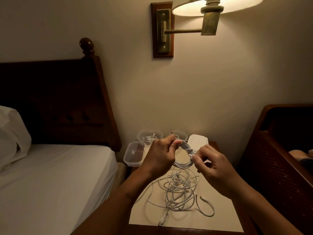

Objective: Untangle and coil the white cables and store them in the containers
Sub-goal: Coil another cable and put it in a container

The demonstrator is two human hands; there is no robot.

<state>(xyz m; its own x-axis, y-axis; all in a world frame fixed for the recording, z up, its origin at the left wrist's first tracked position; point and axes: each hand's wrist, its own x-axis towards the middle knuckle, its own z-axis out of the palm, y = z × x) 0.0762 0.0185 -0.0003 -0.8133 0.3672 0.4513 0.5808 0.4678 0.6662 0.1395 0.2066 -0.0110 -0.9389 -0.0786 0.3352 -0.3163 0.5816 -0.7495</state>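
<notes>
A coiled white cable [183, 162] hangs in the air above the nightstand. My left hand [160, 155] grips the top of the coil. My right hand [213, 164] pinches the cable's end at the coil's right side. Below them a tangle of white cables [179, 192] lies on a pale sheet [220, 217], with a USB plug [161, 222] at the front. At the back stand clear plastic containers: one [149, 136] with a coiled cable in it, an empty one [133, 154] at the left, another [180, 135] behind my hands, and a lidded one [198, 141].
A bed with a white sheet [50, 175] and pillow [11, 133] lies to the left, its dark headboard [59, 102] against the wall. A wall lamp [203, 14] hangs above. A dark wooden piece of furniture [279, 150] stands to the right.
</notes>
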